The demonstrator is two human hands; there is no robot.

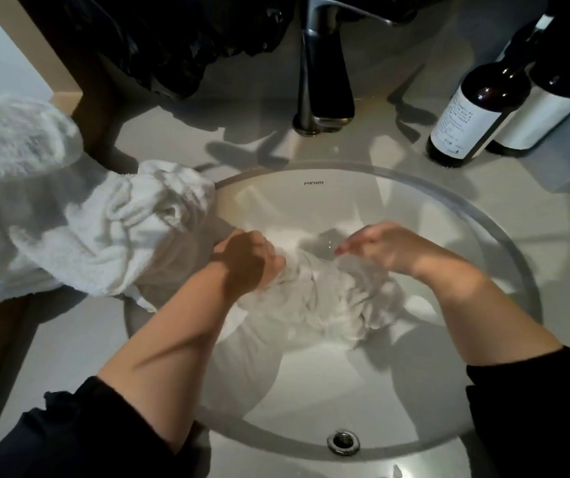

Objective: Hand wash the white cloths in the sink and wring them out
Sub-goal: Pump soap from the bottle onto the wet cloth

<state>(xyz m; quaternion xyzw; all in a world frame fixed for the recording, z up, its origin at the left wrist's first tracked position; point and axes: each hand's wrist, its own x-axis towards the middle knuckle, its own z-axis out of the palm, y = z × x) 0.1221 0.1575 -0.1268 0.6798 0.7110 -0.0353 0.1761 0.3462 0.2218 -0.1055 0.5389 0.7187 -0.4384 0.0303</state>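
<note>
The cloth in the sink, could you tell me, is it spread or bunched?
Bunched: the cloth lies crumpled in folds, left hand gripping it.

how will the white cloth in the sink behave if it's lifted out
Probably floppy: the cloth lies bunched in soft folds where the left hand grips it. Likely heavy for its size and dripping, since it looks soaked in the sink.

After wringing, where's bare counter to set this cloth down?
Bare countertop lies right of the sink rim, nearer than the two dark bottles, and at near left between the towel pile and the rim. A narrow strip runs between faucet base and rim. Crowded: towels far left, bottles far right, white cloth in the basin.
</note>
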